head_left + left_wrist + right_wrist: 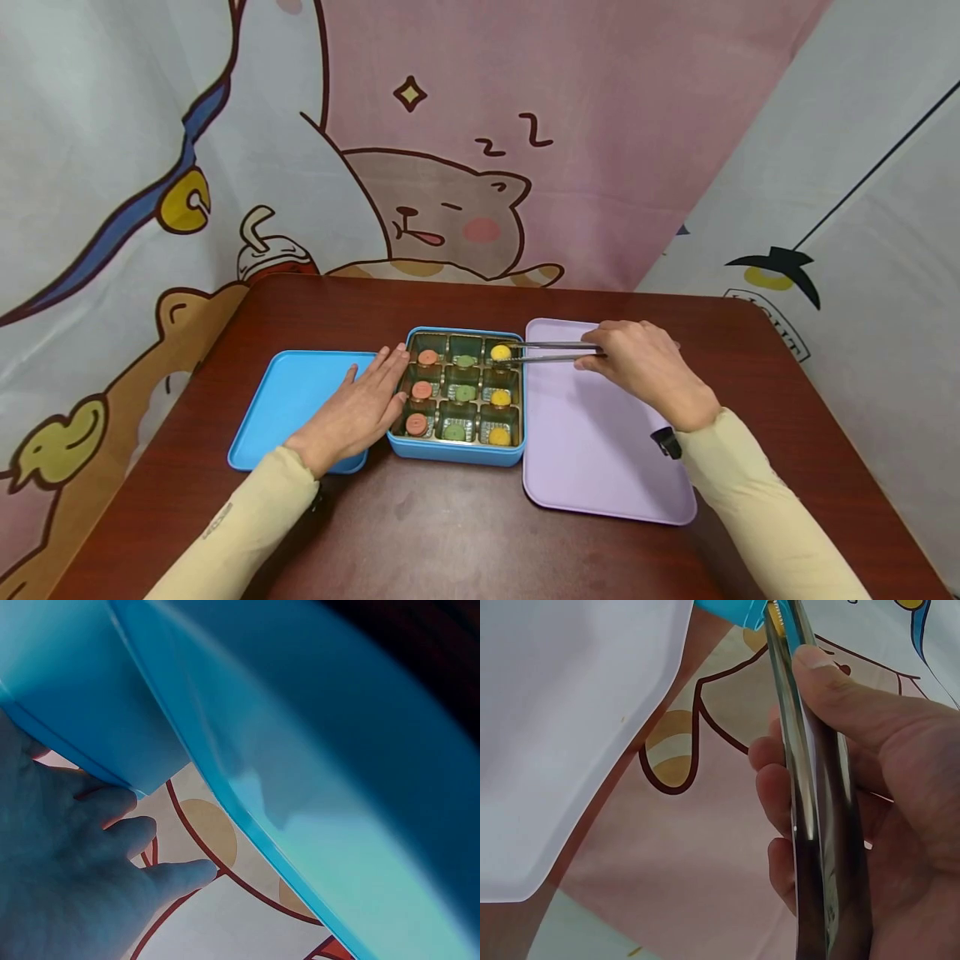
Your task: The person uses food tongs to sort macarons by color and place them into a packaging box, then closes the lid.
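1. The left hand point(358, 408) lies flat, fingers straight, against the blue box's point(454, 451) nine o'clock wall.
2. The box holds nine cakes: three pink, three green, three yellow.
3. The right hand point(645, 367) grips metal tongs point(551, 351) lying crosswise, tips pointing toward nine o'clock at the far yellow cake point(500, 352).
4. One purple tray point(600, 450), one blue lid point(288, 400).
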{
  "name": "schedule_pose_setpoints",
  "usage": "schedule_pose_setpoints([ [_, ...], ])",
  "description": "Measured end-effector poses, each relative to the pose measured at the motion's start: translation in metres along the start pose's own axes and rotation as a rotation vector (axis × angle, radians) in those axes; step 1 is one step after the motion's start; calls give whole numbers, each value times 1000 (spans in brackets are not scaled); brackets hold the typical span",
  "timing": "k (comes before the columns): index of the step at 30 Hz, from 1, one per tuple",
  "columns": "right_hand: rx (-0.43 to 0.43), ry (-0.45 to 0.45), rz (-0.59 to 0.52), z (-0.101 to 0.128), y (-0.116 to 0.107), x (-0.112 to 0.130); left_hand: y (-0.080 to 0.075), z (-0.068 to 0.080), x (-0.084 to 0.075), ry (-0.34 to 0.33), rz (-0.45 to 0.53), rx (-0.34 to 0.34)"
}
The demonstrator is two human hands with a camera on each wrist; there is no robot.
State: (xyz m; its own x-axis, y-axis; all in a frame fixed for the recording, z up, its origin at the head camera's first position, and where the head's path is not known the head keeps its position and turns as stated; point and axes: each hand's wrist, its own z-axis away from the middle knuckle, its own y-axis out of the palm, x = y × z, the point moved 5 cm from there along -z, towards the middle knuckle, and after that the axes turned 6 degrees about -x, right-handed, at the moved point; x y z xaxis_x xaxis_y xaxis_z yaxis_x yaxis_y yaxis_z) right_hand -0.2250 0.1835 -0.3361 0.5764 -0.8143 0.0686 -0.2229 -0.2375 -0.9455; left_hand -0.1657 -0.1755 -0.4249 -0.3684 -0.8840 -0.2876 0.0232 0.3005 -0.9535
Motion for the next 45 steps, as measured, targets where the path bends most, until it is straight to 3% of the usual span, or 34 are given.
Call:
schedule_pose_setpoints([
  [8, 23, 10, -1, 1, -1, 2, 1, 1, -1, -7, 12, 14],
  [14, -41, 29, -8, 13, -6, -4, 0, 0, -1, -1, 2, -4],
  [22, -182, 98, -68, 60, -16, -20, 0, 1, -2, -6, 9, 13],
  [27, -214, 176, -83, 90, -20, -35, 0, 2, -1, -8, 13, 12],
  [36, -190, 329, -90, 142, -29, -70, 0, 1, -2, 3, 12, 17],
  [45, -82, 476, -98, 179, -24, -111, -1, 2, -2, 10, 18, 10],
])
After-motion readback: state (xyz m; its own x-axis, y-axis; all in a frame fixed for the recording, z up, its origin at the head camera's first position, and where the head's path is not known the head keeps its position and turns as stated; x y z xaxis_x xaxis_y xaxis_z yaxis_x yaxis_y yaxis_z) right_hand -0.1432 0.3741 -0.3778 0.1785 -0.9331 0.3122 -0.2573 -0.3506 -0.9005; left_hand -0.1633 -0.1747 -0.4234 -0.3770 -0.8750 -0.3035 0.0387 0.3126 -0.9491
